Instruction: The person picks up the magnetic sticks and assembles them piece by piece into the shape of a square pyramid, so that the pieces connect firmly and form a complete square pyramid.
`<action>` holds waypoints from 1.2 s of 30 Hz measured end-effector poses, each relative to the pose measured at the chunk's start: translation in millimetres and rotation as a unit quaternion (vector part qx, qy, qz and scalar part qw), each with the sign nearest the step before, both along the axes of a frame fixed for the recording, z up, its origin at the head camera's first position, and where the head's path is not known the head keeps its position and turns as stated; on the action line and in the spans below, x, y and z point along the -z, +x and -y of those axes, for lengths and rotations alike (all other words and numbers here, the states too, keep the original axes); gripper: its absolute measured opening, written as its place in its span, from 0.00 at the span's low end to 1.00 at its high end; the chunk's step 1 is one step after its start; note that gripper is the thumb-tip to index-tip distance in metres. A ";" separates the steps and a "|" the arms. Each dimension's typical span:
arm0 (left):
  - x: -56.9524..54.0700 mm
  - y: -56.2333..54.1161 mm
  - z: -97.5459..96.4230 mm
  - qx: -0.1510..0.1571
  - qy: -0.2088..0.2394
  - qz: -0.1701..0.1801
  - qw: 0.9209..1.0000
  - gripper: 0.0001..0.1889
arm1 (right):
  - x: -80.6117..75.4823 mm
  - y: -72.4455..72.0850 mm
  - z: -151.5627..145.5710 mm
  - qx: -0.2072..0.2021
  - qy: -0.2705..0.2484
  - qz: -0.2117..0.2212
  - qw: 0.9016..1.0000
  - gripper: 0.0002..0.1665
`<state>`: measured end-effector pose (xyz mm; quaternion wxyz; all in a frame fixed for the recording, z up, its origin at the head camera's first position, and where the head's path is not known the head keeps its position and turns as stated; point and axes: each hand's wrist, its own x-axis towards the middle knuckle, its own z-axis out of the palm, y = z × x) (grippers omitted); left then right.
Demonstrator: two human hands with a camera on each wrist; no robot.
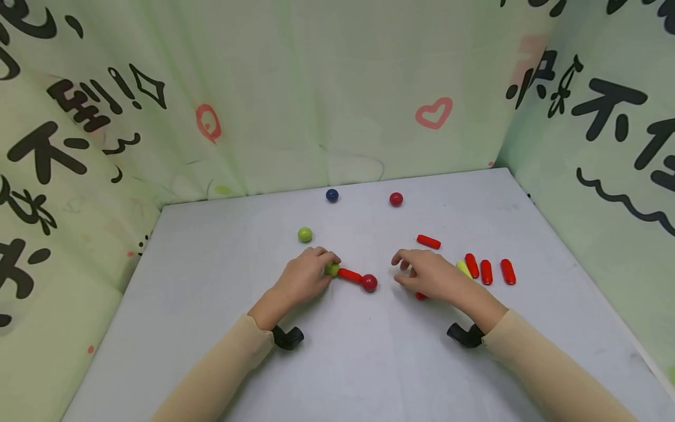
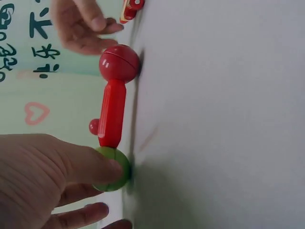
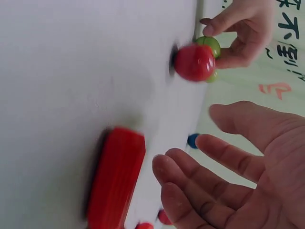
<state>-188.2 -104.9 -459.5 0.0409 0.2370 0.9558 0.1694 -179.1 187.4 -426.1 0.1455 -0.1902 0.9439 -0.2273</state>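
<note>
My left hand (image 1: 308,274) pinches a green ball (image 2: 113,174) between thumb and fingers. A red rod (image 2: 112,113) runs from that ball to a glossy red ball (image 2: 119,64) at its other end, so the three form one straight piece. To its right, my right hand (image 1: 429,274) hovers above the table with loosely bent fingers and nothing between them. Below it, a loose red rod (image 3: 116,179) lies on the table; in the head view the hand hides most of it.
Beyond the hands lie a second green ball (image 1: 304,234), a dark blue ball (image 1: 332,195) and another red ball (image 1: 396,199). Several red rods, one (image 1: 508,272) farthest right, and a yellow rod (image 1: 463,268) lie around my right wrist. Printed curtains (image 1: 316,88) border the white table (image 1: 364,363).
</note>
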 end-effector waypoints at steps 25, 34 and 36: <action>-7.9 31.5 -38.1 -0.046 0.024 0.042 0.998 0.22 | 12.7 25.3 -27.7 -0.075 0.066 -0.110 0.989 0.13; -8.6 23.2 -18.5 0.010 0.009 0.077 0.997 0.24 | 18.6 19.6 -2.3 -0.065 0.032 -0.077 0.994 0.12; -8.4 21.4 -13.7 0.021 0.009 0.083 0.996 0.24 | 20.7 18.3 3.0 -0.064 0.022 -0.071 0.995 0.12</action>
